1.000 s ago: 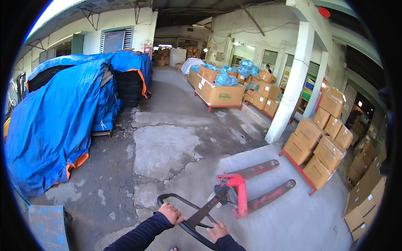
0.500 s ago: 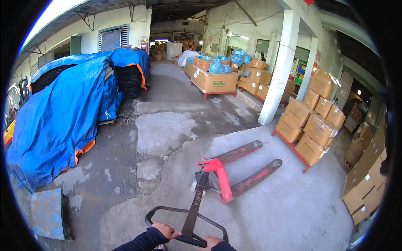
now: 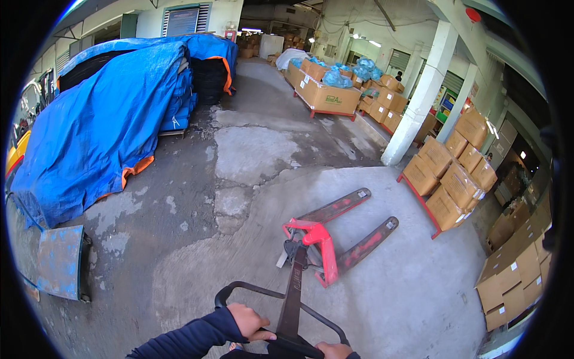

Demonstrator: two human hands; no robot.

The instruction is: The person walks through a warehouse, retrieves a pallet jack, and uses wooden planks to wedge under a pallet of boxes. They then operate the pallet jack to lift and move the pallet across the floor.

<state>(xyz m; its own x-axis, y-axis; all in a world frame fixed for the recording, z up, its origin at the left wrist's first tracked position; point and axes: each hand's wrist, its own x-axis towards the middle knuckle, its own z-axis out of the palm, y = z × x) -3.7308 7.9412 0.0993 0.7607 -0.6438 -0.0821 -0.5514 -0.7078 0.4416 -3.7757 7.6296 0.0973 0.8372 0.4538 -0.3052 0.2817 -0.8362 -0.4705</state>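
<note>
Below me stands a hand pallet jack (image 3: 326, 248) with a red body and two worn dark forks pointing away to the upper right. Its dark shaft (image 3: 292, 293) rises toward me and ends in a black loop handle (image 3: 328, 323). My left hand (image 3: 247, 321) is closed on the near bar of the handle, left of the shaft. On the right part of the same bar, my right hand (image 3: 335, 350) is closed too, partly cut off by the lower edge. The forks carry nothing.
Cartons on a red pallet (image 3: 424, 206) stand right of the forks, beside a white pillar (image 3: 421, 96). Flattened cardboard (image 3: 517, 287) lies far right. Left are a blue tarp (image 3: 101, 125) over stacks and a worn blue platform cart (image 3: 61, 262). Further back sits a large carton (image 3: 329, 97).
The surroundings have shifted right and up in the view. My left forearm shows more, with the hand further up in the picture. Both hands stay on the handle, and the forks point slightly differently.
</note>
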